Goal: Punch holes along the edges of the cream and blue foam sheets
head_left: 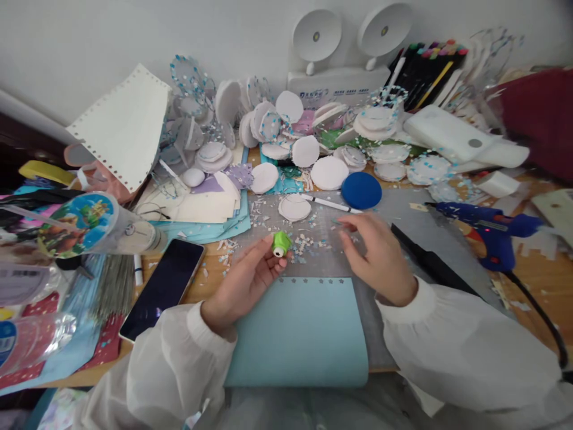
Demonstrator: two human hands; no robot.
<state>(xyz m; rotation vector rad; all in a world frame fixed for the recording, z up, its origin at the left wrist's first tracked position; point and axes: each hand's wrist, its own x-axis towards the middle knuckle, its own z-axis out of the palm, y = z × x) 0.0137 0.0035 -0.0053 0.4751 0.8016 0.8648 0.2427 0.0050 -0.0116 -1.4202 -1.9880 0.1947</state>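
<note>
Holds a small green paper punch (282,242) in the left hand (248,272), pinched between thumb and curled fingers, with its white face and dark cut-out turned outward. Sits just beyond the top edge of the blue sheet (299,334), near that hand. Shows a row of small star-like shapes along the same edge.

Hovers the right hand (378,257) over the grey mat (461,245), loosely spread, with thumb and forefinger apart and curved. Seems to grip nothing; too small to make out whether a scrap clings to the fingertips.

Could slip out of the fingertips, being small and smooth. Might jam or cut raggedly if paper scraps (307,243) get into the slot. Could come out unevenly spaced, or overlap, if lined up by eye alone along the edge. Might slide or crease where the sheet appears to hang past the table's near side, especially if pressed by a sleeve.

Farther out, could brush the glue gun (496,224), lit by a small red light and perhaps hot, with a careless sweep rightward. Could tip the drink cup (132,230) toward the phone (163,289) with a leftward knock.
</note>
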